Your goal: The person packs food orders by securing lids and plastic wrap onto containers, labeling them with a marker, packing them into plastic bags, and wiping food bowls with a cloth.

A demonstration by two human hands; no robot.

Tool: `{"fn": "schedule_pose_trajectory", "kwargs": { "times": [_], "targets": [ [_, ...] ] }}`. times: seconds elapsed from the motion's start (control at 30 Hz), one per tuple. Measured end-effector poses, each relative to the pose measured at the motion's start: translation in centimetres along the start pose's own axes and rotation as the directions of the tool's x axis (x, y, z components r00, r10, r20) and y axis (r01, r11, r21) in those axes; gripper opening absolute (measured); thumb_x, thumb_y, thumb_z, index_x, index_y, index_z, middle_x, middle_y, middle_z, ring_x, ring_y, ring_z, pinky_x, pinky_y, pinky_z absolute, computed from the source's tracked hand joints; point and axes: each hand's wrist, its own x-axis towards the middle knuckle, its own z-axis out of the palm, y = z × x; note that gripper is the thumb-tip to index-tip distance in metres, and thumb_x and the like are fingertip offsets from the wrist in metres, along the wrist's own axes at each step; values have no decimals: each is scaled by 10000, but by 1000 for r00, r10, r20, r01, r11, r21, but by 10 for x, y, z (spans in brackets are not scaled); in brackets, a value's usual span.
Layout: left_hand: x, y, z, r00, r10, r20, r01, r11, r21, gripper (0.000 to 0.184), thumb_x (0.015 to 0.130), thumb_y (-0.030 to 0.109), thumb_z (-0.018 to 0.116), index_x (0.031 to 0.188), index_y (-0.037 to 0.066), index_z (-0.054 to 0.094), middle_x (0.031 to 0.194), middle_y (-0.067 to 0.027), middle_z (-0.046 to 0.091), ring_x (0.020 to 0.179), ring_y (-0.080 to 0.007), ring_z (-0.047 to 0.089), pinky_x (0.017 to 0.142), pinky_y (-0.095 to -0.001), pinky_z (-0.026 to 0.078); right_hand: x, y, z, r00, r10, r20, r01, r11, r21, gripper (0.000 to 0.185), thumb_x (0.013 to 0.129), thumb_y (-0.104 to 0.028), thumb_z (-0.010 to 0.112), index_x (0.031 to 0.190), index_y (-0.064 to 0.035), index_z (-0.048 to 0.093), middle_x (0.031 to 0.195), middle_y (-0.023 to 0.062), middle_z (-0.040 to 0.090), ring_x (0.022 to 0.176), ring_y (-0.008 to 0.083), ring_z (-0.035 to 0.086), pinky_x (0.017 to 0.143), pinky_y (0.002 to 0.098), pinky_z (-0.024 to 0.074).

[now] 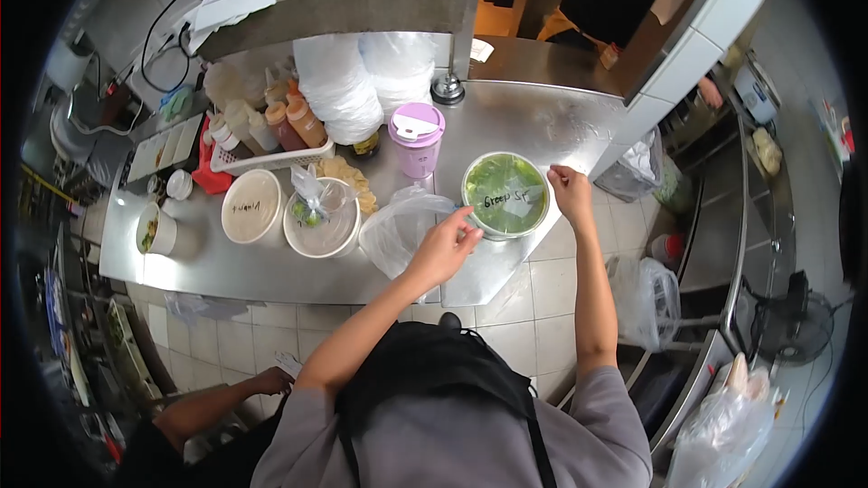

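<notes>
A stainless steel counter (533, 122) spans the centre of the frame, set above a pale tiled floor (511, 343), with a metal shelf (334, 14) mounted over its rear section. A round tub (505, 195), right of centre near the front edge of the counter, holds green leafy contents under a clear lid marked in dark handwriting. The left hand (443, 255) is at the tub's lower left rim, thumb and fingers partly bent and slightly apart; firm contact cannot be confirmed. The right hand (571, 194) is at the upper right rim, fingers curled inward; whether the fingertips grip anything cannot be told. The two hands are apart, one on each side of the tub. A clear plastic bag (398, 230) lies just left of the tub, near the left hand. Behind the bag stands a lilac cup (417, 140), upright, with a lid. Two lidded white containers occupy the left-centre area: a marked container (254, 208) and a bagged-top container (323, 217), the latter carrying a small knotted bag (310, 199). A white basket (271, 159) of sauce bottles (287, 122) is positioned behind them. At lower left, a second person's arm (212, 402) extends toward the centre, well apart from both hands.
</notes>
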Motion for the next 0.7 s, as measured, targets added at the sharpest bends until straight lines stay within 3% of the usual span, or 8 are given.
{"fn": "schedule_pose_trajectory", "kwargs": {
  "times": [0.07,0.17,0.2,0.27,0.4,0.5,0.7],
  "targets": [
    [20,-4,11,997,-79,-25,79,997,14,405,891,208,527,1204,-29,429,783,-93,594,631,-136,600,561,-265,474,1,9,-4,948,198,250,-246,952,180,259,831,-204,596,934,30,635,680,96,632,614,153,601,563,281,490],
    [33,-6,10,980,-120,-158,127,991,30,398,894,224,523,1168,-49,432,750,-97,593,606,-139,610,528,-266,473,-3,10,-6,864,315,393,-470,783,407,282,848,-217,591,917,53,634,694,75,621,588,106,573,540,242,487],
    [36,-6,8,969,-120,-218,132,991,38,388,894,227,522,1147,-55,442,743,-98,594,603,-140,613,517,-268,472,-3,7,-7,867,292,403,-461,775,432,280,851,-213,590,908,57,633,697,75,622,585,109,572,542,243,489],
    [44,-17,2,969,-163,-187,177,982,63,371,892,232,526,1104,-62,452,741,-100,598,584,-141,611,504,-271,469,-6,1,-9,872,250,420,-448,753,482,276,856,-205,587,890,65,632,703,75,624,578,116,570,546,245,493],
    [53,-13,4,958,-243,-155,253,966,50,328,886,228,536,1031,-60,480,716,-94,608,564,-136,607,487,-268,458,-4,1,-7,903,214,372,-368,832,415,251,812,-176,636,846,73,635,673,70,613,558,107,545,532,238,479],
    [57,-14,7,953,-230,-196,252,963,94,284,878,218,549,968,-47,505,685,-82,608,564,-128,606,477,-257,449,-4,0,-8,904,234,358,-382,818,430,236,796,-154,643,830,79,638,656,70,607,540,103,529,523,233,470],
    [52,11,8,964,-149,-219,146,989,-30,262,871,198,565,932,-52,518,681,-74,605,543,-110,580,475,-245,446,7,-28,-41,942,191,277,-301,845,441,200,787,-121,637,785,79,635,628,61,596,516,94,517,500,221,445]
  ]
}}
